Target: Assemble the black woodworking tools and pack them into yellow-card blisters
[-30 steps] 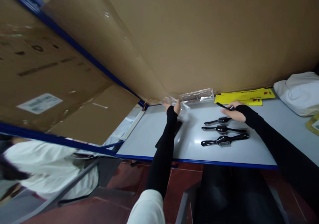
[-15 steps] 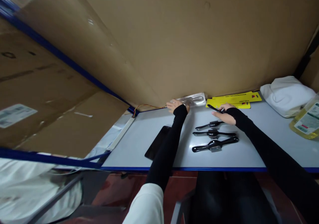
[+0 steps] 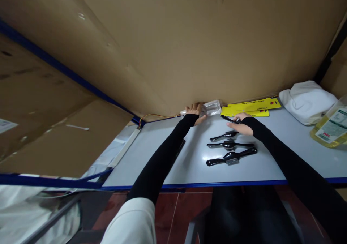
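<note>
My left hand (image 3: 195,111) reaches to the back edge of the table, its fingers bent over a clear plastic blister shell (image 3: 213,108), with the thumb on the near side. My right hand (image 3: 242,124) grips a black spokeshave (image 3: 227,119) whose handle sticks out to the left; the rest is hidden by the hand. Below it, three more black spokeshaves lie in a column: a far one (image 3: 223,136) partly covered by the right hand, a middle one (image 3: 230,145) and a near one (image 3: 231,157). Yellow printed cards (image 3: 251,106) lie behind the right hand.
A dark flat slab (image 3: 182,145) is mostly hidden under my left forearm. On the right stand a white cloth bundle (image 3: 307,101) and a bottle of yellow liquid (image 3: 332,126). Thin wires (image 3: 159,115) run along the back left edge. Brown cardboard (image 3: 206,48) walls the back.
My left hand has shifted over the clear plastic, and its forearm now covers most of the dark slab. My right hand keeps the spokeshave in nearly the same place. The view has shifted slightly.
</note>
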### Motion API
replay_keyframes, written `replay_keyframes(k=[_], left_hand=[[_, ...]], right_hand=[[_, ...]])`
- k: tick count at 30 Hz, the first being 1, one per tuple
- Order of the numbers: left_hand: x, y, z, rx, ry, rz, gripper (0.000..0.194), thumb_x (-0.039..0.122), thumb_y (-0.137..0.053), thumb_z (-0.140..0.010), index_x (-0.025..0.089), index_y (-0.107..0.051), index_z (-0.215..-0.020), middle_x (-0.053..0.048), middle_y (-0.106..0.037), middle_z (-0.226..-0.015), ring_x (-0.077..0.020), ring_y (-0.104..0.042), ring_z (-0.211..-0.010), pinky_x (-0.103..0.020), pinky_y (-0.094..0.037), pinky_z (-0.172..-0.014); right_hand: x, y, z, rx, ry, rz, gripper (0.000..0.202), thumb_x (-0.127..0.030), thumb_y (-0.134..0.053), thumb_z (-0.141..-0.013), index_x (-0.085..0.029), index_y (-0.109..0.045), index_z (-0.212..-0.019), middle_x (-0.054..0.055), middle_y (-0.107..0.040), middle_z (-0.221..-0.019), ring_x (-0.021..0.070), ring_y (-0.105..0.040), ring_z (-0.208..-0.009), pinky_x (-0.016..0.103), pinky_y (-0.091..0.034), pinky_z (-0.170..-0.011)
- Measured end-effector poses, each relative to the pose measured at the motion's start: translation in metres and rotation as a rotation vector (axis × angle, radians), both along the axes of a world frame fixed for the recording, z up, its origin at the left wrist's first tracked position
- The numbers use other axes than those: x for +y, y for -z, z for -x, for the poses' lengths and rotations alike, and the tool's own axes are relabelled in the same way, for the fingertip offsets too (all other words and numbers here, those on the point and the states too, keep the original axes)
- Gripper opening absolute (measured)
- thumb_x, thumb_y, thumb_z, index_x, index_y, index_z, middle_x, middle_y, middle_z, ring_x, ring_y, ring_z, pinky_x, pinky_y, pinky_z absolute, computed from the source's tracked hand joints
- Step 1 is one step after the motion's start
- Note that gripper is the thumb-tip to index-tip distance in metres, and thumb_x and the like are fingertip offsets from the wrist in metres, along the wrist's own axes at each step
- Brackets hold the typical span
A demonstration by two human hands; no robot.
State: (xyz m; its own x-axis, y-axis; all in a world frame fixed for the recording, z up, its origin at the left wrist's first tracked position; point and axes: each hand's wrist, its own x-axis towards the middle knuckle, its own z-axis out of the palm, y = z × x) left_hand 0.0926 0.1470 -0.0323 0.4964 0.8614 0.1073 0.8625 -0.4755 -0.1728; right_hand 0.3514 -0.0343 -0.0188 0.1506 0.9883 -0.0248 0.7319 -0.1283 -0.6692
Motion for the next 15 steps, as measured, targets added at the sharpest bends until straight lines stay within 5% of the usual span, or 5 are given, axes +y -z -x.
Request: replay_keyframes(k=[4, 15], left_hand=[[0.004, 0.000, 0.012, 0.079, -0.012, -0.020, 0.117, 0.049, -0.077, -0.073, 0.021, -0.022, -0.172, -0.026, -0.037, -0.166, -0.0489, -0.039, -0.145, -0.059, -0.031, -0.113], [0.002, 0.005, 0.017, 0.067, -0.006, 0.008, 0.123, 0.051, -0.075, -0.070, 0.011, -0.017, -0.170, -0.030, -0.045, -0.158, -0.0491, -0.047, -0.139, -0.060, -0.035, -0.111]], right_hand=[[0.002, 0.002, -0.001, -0.020, -0.002, 0.022, 0.041, -0.060, -0.077, -0.085, -0.021, -0.077, -0.097, 0.008, -0.074, -0.094, 0.0229, -0.067, -0.085, 0.032, -0.049, -0.076], [0.004, 0.008, -0.006, -0.015, -0.018, 0.004, 0.043, -0.063, -0.073, -0.083, -0.021, -0.077, -0.091, 0.006, -0.072, -0.084, 0.0199, -0.064, -0.077, 0.030, -0.047, -0.071]])
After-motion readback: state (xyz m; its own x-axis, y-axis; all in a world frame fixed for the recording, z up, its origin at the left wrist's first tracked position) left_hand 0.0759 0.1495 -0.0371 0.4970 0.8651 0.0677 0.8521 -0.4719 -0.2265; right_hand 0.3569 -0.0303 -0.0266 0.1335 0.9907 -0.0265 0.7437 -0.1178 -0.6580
